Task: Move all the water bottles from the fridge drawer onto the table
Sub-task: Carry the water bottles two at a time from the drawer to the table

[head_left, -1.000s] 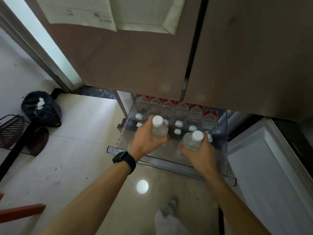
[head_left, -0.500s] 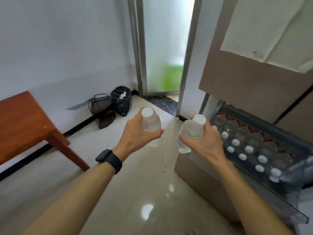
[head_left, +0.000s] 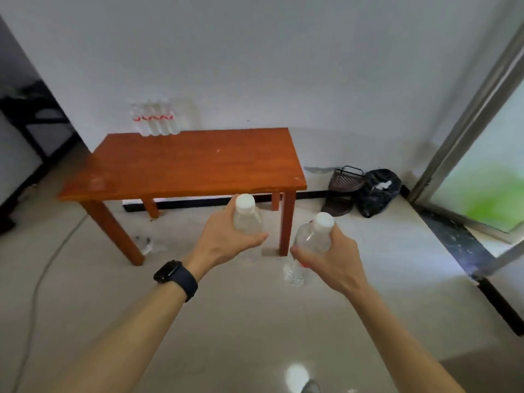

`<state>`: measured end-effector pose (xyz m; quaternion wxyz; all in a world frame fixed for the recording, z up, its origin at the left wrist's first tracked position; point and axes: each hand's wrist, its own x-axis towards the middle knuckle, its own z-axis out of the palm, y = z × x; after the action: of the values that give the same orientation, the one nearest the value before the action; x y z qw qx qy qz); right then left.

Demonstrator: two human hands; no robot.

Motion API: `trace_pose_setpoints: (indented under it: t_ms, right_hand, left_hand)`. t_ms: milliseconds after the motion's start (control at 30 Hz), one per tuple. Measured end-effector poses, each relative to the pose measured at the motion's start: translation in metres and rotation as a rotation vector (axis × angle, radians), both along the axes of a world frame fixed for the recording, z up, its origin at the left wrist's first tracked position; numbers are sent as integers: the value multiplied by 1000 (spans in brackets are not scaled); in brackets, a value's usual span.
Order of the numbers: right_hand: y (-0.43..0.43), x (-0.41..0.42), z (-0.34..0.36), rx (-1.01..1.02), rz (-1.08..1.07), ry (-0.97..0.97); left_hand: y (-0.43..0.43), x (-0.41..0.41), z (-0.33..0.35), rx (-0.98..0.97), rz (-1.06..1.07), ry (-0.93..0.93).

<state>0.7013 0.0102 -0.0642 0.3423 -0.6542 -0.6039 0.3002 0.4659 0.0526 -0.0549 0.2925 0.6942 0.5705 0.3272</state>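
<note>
Pale tiles [head_left: 255, 321] meet a white wall [head_left: 255, 66]; at twelve o'clock stands an orange wooden table [head_left: 181, 165], a row of water bottles [head_left: 155, 122] at its eleven o'clock corner. Nearer, the left hand [head_left: 224, 241] grasps a white-capped bottle [head_left: 247, 221] upright; the right hand [head_left: 333, 260], at its three o'clock, grasps a second bottle [head_left: 310, 239], tilted.

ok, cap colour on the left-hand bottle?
White cap on the clear bottle, seen best in the head view.

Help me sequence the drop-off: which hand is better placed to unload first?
Left hand, probably: its clear white-capped plastic bottle is nearer the orange wooden table than the one in the right hand.
</note>
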Motion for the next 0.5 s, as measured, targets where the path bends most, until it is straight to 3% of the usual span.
trace_pose_setpoints:
  t_ms: [267,500]
  right_hand:
    - [86,-156,-6,-2,279,-50]
    - [194,-271,-18,-13,339,-63]
  left_hand:
    - [17,-165,-17,-66,293,-27]
    - [104,-274,-26,-70,418,36]
